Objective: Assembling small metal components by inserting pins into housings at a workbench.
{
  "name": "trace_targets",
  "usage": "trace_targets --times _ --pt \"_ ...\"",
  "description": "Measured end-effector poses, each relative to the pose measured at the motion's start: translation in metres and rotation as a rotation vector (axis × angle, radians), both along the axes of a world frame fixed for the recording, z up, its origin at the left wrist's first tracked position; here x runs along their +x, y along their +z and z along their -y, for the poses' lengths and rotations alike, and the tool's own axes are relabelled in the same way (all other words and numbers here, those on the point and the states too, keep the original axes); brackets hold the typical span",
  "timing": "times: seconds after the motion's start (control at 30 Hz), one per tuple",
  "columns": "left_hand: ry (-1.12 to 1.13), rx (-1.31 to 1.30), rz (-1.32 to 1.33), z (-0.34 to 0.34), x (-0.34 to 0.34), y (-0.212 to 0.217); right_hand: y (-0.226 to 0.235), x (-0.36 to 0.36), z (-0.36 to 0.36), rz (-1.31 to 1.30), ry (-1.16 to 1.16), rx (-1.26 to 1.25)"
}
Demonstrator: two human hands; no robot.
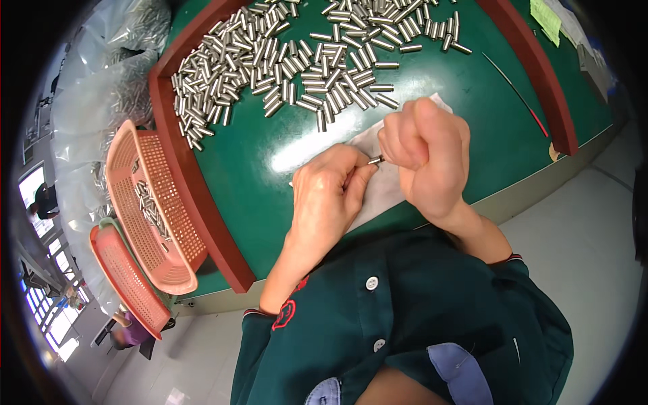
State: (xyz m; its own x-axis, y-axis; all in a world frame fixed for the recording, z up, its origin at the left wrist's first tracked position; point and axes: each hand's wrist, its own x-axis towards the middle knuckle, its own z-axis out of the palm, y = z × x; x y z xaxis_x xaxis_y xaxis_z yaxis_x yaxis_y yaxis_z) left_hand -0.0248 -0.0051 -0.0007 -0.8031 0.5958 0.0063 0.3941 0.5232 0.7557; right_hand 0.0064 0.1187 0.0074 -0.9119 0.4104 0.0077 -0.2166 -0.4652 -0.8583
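Observation:
My left hand [331, 185] pinches a small shiny metal cylinder [375, 160] between thumb and fingers, one end sticking out to the right. My right hand [432, 152] is curled into a fist at that end, close to or touching the cylinder; whatever lies inside the fist is hidden. Under both hands a pale cloth [378, 206] is spread on the green tabletop [256, 196]. Beyond them lies a wide heap of similar metal cylinders [270, 64], loosely scattered at its near side.
Dark red wooden rails [196, 182] border the work area left and right. A thin rod with a red handle [536, 121] lies near the right rail. At left are a pink basket [185, 236] with several cylinders, a second basket [128, 280] and clear plastic bags [81, 121].

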Motion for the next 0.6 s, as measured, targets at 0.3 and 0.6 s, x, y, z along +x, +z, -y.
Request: trace_targets --times 0.3,0.6 --pt "0.123 1.145 1.085 0.027 -0.022 0.014 -0.004 0.002 -0.012 -0.043 0.017 -0.235" --pt "0.337 -0.082 -0.122 0.001 -0.024 0.001 -0.001 0.002 -0.01 -0.03 0.033 -0.17"
